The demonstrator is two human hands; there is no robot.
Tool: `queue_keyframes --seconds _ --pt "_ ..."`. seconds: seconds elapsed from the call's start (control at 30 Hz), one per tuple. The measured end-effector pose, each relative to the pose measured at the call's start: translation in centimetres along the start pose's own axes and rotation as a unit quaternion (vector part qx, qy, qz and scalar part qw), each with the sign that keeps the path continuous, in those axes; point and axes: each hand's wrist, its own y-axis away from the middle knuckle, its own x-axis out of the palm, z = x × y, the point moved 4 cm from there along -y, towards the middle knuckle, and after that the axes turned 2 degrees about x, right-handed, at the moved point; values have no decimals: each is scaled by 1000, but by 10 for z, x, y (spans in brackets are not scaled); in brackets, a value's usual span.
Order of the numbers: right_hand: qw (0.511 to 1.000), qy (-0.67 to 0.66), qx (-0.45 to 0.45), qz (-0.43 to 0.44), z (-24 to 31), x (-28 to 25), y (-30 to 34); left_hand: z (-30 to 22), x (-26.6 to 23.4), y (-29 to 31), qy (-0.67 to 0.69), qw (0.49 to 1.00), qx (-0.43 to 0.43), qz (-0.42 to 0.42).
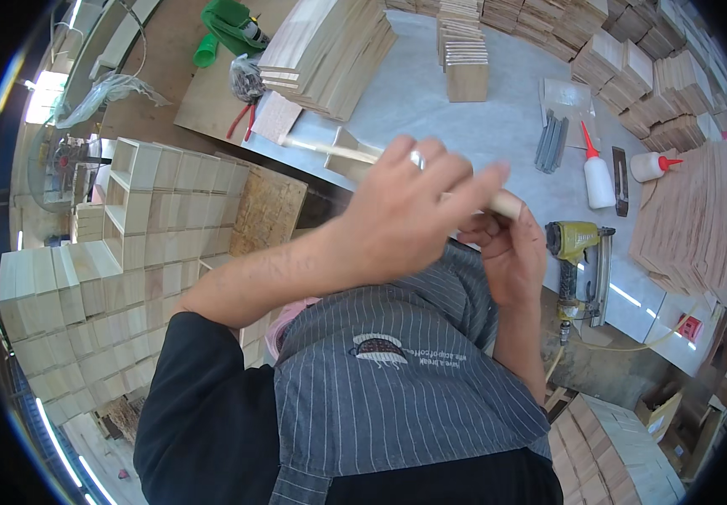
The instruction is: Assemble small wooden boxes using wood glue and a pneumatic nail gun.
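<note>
The light wooden piece [507, 204] is held up in front of the apron [405, 404], above the near edge of the surface [506, 118]. For this handling to be done well, the piece should probably be kept steady and level, with pressure spread evenly and fingertips kept off any sharp edge; clearance from the nail gun [575, 241] would best be kept too. By the right hand [513, 259], the piece's end is gripped, with the fingers closed beneath it and the thumb alongside. The left hand [410, 206] is curled partly closed over the piece, but is blurred; whether anything is gripped by it cannot be told. Beyond its knuckles a thin pale strip [323, 149] is seen, whose connection to the piece is hidden.
</note>
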Motion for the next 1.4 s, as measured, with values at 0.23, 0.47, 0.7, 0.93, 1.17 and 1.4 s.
queue_keyframes --seconds 0.23,0.47,0.7,0.93,1.17,1.4 --pt "992 59 96 -59 -9 -13 -2 33 26 -12 101 992 -71 24" --pt "987 90 130 -43 -19 -17 4 36 45 3 105 987 -77 97" --pt "963 256 20 -81 -11 -35 1 41 45 9 120 984 -90 98" --pt "848 529 -12 -25 -21 -78 -21 51 48 20 133 973 -123 145" --pt "828 560 0 -14 -39 -76 -30 56 40 19 576 732 -341 132" --pt "832 555 0 -18 -42 -83 -31 53 41 17 916 274 -292 11"
